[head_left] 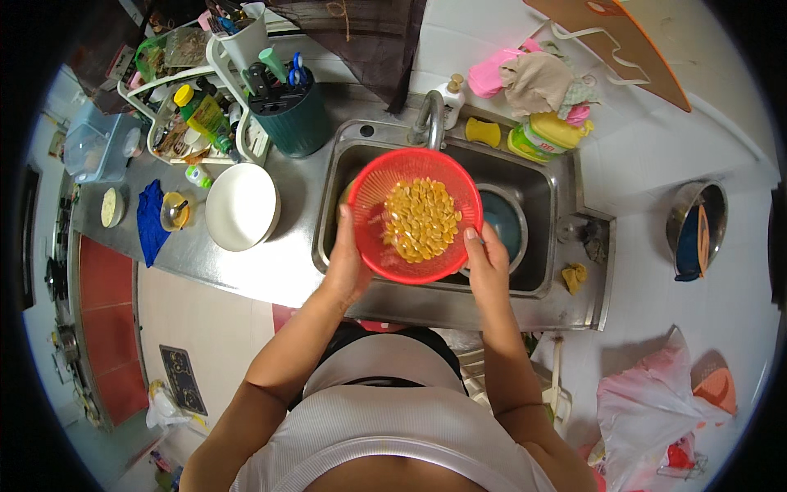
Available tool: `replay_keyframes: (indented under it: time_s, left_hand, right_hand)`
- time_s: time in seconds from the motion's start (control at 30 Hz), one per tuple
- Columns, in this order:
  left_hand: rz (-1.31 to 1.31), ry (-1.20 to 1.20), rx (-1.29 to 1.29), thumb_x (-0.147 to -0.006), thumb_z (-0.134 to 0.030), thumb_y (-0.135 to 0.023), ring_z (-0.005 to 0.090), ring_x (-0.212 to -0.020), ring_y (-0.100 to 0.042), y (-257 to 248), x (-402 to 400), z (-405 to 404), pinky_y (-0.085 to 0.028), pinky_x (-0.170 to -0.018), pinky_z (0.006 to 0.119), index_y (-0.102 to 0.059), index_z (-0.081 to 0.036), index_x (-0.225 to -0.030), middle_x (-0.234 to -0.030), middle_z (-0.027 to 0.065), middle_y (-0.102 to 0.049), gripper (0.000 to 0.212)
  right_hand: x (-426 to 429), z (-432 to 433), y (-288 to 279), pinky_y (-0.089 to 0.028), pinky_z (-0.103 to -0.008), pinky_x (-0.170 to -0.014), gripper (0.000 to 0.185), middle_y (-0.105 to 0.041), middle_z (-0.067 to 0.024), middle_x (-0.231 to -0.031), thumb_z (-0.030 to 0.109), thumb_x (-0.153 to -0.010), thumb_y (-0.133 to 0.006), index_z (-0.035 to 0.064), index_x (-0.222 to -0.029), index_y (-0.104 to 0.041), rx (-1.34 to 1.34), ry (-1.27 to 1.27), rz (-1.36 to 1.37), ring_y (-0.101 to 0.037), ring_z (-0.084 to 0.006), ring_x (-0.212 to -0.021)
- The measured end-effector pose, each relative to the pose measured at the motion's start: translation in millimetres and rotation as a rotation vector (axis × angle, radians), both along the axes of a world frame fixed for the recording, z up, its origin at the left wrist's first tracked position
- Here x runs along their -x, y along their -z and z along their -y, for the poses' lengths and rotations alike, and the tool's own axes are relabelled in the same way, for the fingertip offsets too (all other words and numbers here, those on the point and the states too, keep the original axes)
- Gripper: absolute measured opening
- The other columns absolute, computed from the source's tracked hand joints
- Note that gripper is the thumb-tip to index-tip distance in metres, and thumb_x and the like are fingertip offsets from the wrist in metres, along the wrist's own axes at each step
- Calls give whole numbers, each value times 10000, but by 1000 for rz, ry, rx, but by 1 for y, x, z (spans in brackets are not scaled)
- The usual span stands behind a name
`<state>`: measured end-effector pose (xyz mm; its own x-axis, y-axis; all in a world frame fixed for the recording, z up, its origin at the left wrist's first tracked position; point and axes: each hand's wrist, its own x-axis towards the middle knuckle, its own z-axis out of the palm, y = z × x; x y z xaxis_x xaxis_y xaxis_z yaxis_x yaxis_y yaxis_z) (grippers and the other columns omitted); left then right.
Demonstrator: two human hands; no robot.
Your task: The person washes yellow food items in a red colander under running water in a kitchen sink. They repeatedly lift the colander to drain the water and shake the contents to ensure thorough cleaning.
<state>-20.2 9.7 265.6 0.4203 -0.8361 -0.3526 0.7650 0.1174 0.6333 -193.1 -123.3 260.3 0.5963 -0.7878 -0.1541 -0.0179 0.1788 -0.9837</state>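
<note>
Between my hands is a red plastic colander (pixel 372 249), held above a stainless steel sink (pixel 538 246). Wet yellow-brown seeds (pixel 423 220), likely pumpkin seeds, lie heaped in it. My left hand (pixel 348 258) grips its left rim, thumb up along the side. On the right rim, my right hand (pixel 488 255) has its thumb over the edge and its fingers underneath. Partly hidden by the colander, a round metal-rimmed basin (pixel 505 224) sits in the sink. The faucet (pixel 435 114) stands just beyond the colander's far rim; no water stream is visible.
Left on the counter stand a white bowl (pixel 242 207), a blue cloth (pixel 152 215), a small yellow bowl (pixel 174 211) and a dark green knife block (pixel 289 117). Behind the sink are a pump bottle (pixel 453 101), a yellow sponge (pixel 482 132) and a yellow detergent bottle (pixel 544 138).
</note>
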Motion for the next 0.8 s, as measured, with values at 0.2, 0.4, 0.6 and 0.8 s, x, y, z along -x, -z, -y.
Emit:
replay_keyframes:
  time_s: [0.2, 0.4, 0.6, 0.8]
  left_hand:
    - [157, 67, -33, -998, -672, -229, 328, -1403, -388, -30, -14, -15, -348, -1144, 486, -271, -34, -1522, -1526, 205, -366, 827]
    - [132, 84, 88, -1025, -622, -234, 270, -1387, -410, -45, -13, -28, -349, -1146, 429, -298, -43, -1509, -1503, 156, -404, 757]
    - [198, 92, 118, -1000, -666, -255, 294, -1362, -437, -52, -17, -40, -346, -1145, 444, -312, -9, -1496, -1489, 191, -413, 825]
    - [205, 111, 141, -1054, -556, -220, 252, -1353, -440, -57, -19, -45, -367, -1132, 397, -336, -18, -1486, -1472, 151, -430, 700]
  right_hand:
    - [-10, -9, -70, -502, -316, -780, 352, -587, -107, -1210, 77, -914, -642, 24, -1261, -618, 943, 126, -257, -609, -197, -901]
    - [-57, -47, -101, -490, -398, -931, 299, -622, -127, -1139, 29, -829, -646, 3, -1125, -678, 1180, -300, -399, -601, -320, -1055]
    - [-60, -55, -107, -507, -398, -871, 260, -624, -170, -1086, -12, -837, -633, -11, -1091, -685, 1091, -410, -320, -612, -344, -1000]
    - [-85, -42, -115, -521, -417, -767, 160, -641, -161, -979, 6, -854, -641, -10, -1008, -680, 1146, -258, -381, -639, -359, -883]
